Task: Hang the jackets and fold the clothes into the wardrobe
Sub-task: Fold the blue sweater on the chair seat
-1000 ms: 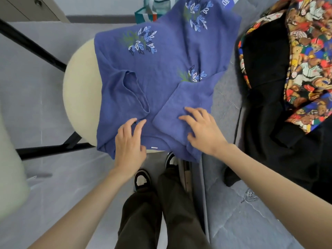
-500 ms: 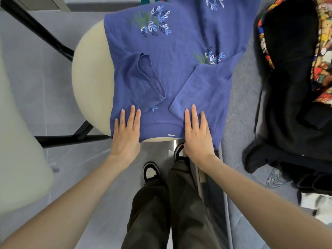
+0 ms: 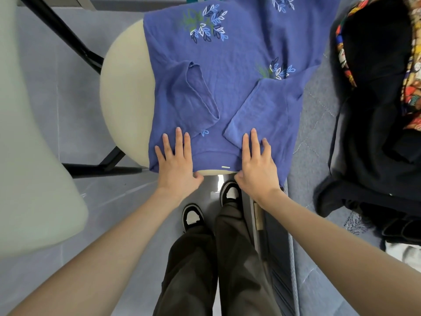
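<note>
Both hands, left hand [image 3: 176,164] and right hand [image 3: 257,166], press flat with fingers spread on a blue shirt [image 3: 227,87] draped over a round stool [image 3: 124,94]; overhanging fabric could slide off.

Blue shirt [image 3: 227,87] with leaf print, spread over a round cream stool [image 3: 125,99], both sleeves folded inward. Left hand [image 3: 176,165] and right hand [image 3: 257,165] lie flat, fingers extended, on its near edge. Dark jacket [image 3: 376,133] with cartoon-print lining heaped to the right.
</note>
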Motion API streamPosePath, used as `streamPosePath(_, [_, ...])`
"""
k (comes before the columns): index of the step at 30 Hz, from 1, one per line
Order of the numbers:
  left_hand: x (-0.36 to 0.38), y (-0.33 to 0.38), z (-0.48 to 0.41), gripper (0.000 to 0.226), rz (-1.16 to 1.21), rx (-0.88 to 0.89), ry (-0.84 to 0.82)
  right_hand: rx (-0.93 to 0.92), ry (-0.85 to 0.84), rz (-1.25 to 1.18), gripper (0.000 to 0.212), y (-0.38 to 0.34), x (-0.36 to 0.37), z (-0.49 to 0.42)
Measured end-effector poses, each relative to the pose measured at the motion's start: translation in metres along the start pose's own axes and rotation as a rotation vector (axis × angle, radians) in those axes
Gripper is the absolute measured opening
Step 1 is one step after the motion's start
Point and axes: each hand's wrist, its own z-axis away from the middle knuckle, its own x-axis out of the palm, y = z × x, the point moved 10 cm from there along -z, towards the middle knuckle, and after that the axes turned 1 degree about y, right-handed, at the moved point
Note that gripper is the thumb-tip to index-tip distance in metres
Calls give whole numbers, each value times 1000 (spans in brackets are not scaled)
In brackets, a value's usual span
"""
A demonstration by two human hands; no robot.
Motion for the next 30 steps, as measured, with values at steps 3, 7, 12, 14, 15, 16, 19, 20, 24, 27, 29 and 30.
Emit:
streamPosePath(3, [-3,1,-1,89,-48,2,0,21,41,18,72,-1,-1,-1])
streamPosePath(7, [-13,-3,-7,64,-124,7,45,14,45,-8,80,-3,6,-2])
streamPosePath(12, [-32,-7,-15,55,-131,-12,82,13,54,-30,88,-7,6,-3])
streamPosePath(14, [-42,-8,-19,51,-154,-22,100,36,50,-32,89,-8,7,-4])
streamPosePath(15, [-48,-8,-20,46,-153,-29,112,50,48,-28,89,-10,7,-4])
streamPosePath(16, [-54,-9,-21,42,-147,-34,121,62,45,-19,89,-10,7,-4])
streamPosePath(19, [-62,-10,-21,35,-97,-33,104,66,61,1,76,-10,2,-2])
streamPosePath(20, [-63,-10,-19,35,-66,-32,96,58,82,12,71,-8,-1,-1])
streamPosePath(24, [-61,-8,-6,40,-33,-19,70,3,92,49,76,2,-7,0])
streamPosePath(27, [-56,-5,8,53,-29,14,29,12,72,-6,70,21,-21,-8])
streamPosePath(29, [-51,-2,23,61,-48,33,-18,4,64,-36,53,29,-38,-10])
streamPosePath(30, [-49,0,30,60,-70,38,-49,-18,45,2,44,30,-44,-9])
